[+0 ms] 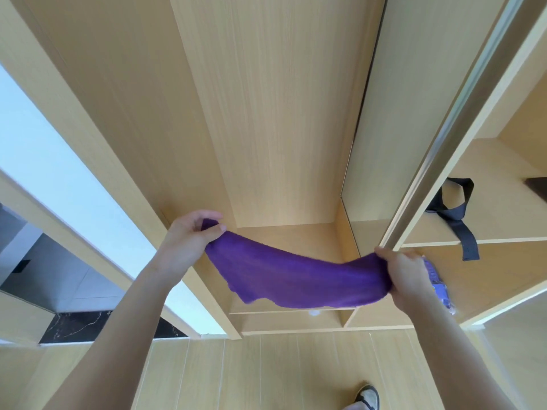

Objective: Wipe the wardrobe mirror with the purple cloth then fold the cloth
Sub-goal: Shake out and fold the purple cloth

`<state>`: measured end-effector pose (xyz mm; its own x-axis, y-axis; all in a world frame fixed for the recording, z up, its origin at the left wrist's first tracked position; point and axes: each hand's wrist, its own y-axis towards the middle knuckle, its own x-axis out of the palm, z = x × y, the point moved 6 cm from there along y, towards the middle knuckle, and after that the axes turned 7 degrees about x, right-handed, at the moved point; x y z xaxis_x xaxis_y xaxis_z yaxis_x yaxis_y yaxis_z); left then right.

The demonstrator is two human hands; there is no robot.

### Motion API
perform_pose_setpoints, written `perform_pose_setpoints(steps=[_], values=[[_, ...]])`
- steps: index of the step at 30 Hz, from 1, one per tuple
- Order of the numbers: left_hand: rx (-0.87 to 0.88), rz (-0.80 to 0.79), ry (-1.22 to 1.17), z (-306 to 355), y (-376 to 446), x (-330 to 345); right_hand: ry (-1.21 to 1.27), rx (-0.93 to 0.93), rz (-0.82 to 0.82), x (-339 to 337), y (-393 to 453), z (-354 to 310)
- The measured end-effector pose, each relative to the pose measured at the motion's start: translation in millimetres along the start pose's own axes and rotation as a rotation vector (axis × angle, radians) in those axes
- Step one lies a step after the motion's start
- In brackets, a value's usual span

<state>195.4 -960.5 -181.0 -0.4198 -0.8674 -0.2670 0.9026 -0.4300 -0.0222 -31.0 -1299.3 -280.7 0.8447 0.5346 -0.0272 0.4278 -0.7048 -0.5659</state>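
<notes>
The person stands before an open wardrobe (266, 113) of pale wood with a fine straight grain, and holds the purple cloth (296, 279) stretched in the air between both hands, in front of the lower shelf. The cloth is soft and fuzzy, like a small towel, and it sags in the middle; its lower edge hangs loose and uneven. The left hand (189, 235) pinches one end, with the thumb and curled fingers closed on a small bunch of fabric. The right hand (405, 276) grips the other end, the fingers wrapped around the gathered cloth. Behind this hand there is also something purple with a pattern, maybe a bottle or a packet, but I cannot tell clearly.

At the right, a sliding door with a shiny metal edge (444, 161) stands beside an open shelf, where a black strap (461, 220) lies in a loop and hangs over the shelf front. The floor (266, 374) is of light wooden planks, and one shoe (367, 395) shows near the bottom.
</notes>
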Motion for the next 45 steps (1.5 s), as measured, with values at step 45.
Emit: perform_pose_setpoints(steps=[45], values=[[-0.458,0.206,-0.589,-64.4,-14.3,47.3,-0.201,-0.159,-0.461,49.3,-18.1,-72.8]])
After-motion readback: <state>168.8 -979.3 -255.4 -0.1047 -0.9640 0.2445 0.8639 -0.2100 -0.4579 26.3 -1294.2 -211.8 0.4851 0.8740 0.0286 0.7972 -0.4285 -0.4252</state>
